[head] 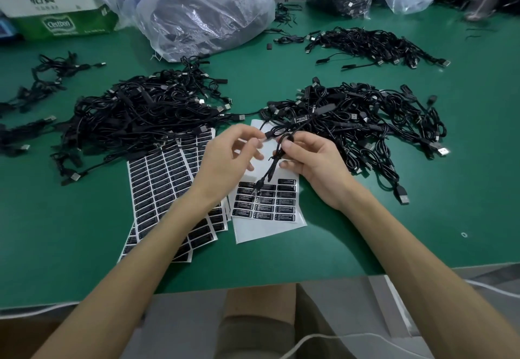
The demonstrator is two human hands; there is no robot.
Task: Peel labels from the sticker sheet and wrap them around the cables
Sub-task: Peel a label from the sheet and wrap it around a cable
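Gripping a cable (pixel 278 149), left hand (pixel 225 158) and right hand (pixel 312 161) hover over one sticker sheet (pixel 267 229).

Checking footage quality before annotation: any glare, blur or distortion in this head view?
Head view: wide-angle distortion bows the table edge; glare streaks the clear plastic bag; fingertips of the left hand look slightly motion-blurred; print on the sticker sheet is legible; lighting is even, shadows soft.
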